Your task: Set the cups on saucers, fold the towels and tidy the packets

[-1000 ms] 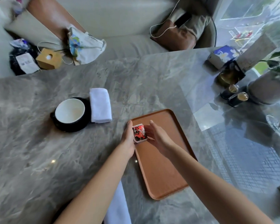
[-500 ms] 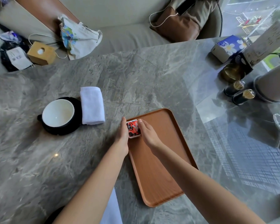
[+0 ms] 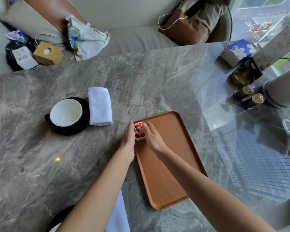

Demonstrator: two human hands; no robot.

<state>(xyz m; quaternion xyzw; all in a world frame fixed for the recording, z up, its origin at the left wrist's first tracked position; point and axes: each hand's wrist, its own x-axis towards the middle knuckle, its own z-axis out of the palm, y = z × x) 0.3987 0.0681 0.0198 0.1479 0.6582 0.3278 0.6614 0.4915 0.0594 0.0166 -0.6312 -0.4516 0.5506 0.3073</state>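
1. Two grips flank one red packet (image 3: 139,131), which sits at the far left corner of the tray (image 3: 166,173), just inside its rim.
2. The left grip (image 3: 130,136) has its fingers straight and together. It presses edge-on against the packet's left side, over the bench (image 3: 40,164) just beside the tray's left rim.
3. The right grip (image 3: 153,138) lies over the tray with its fingers nearly straight along the packet's right side. Its thumb tip touches the top, and nothing curls round the packet.
4. Left of the tray, well apart, a cup (image 3: 66,113) sits on a black saucer (image 3: 86,106). A folded white towel (image 3: 100,106) touches the saucer on the tray side.
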